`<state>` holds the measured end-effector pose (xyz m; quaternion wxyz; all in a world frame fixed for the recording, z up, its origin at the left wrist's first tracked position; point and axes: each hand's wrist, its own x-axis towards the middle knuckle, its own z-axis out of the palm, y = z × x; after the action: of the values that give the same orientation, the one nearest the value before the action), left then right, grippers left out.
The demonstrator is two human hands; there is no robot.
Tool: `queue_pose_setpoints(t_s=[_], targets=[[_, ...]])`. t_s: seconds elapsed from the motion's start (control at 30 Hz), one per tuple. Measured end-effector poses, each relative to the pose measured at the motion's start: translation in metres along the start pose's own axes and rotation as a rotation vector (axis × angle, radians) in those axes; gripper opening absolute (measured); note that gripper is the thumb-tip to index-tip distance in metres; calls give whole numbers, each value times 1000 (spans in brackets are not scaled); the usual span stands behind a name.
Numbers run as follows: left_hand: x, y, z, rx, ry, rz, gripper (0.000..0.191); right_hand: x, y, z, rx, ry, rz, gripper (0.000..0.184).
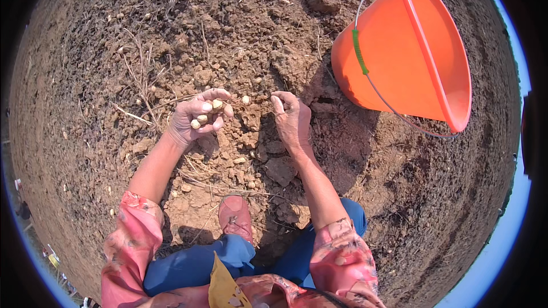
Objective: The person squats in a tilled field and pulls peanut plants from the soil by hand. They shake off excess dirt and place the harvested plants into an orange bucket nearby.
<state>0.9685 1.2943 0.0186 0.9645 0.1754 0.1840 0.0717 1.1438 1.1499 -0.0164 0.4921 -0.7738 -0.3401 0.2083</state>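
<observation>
Several unshelled peanuts (202,118) rest in my left hand (201,113), held between its curled fingers and thumb above the soil. A short gap to the right, my right hand (293,115) hovers over the ground with thumb and index finger pinched together. Whether anything small sits in that pinch, I cannot tell. One loose peanut (245,99) lies on the dirt between the two hands. Another peanut (239,160) is on the ground nearer my feet.
An orange plastic bucket (381,60) with a wire handle and green grip (359,51) stands at the upper right; its inner bottom is hidden. Dry stems (143,68) lie left of centre. Below are my reddish shoe (235,216) and bent blue-trousered knees. Clods and scattered peanuts cover the field.
</observation>
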Motion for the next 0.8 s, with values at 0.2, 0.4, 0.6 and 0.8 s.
queue_pose_setpoints(t_s=[0.2,0.4,0.6,0.8], targets=[[-10,7,14,253,-59,-71,15,17,-43,23,-513,103,-441,19],[-12,-37,46,1639,247,9,17,42,-54,22,-913,-593,-494,11],[6,-34,26,2154,428,370,35,55,-40,21,-934,-757,-599,11],[21,-32,8,2276,501,476,28,29,-19,18,-849,-443,-544,8]])
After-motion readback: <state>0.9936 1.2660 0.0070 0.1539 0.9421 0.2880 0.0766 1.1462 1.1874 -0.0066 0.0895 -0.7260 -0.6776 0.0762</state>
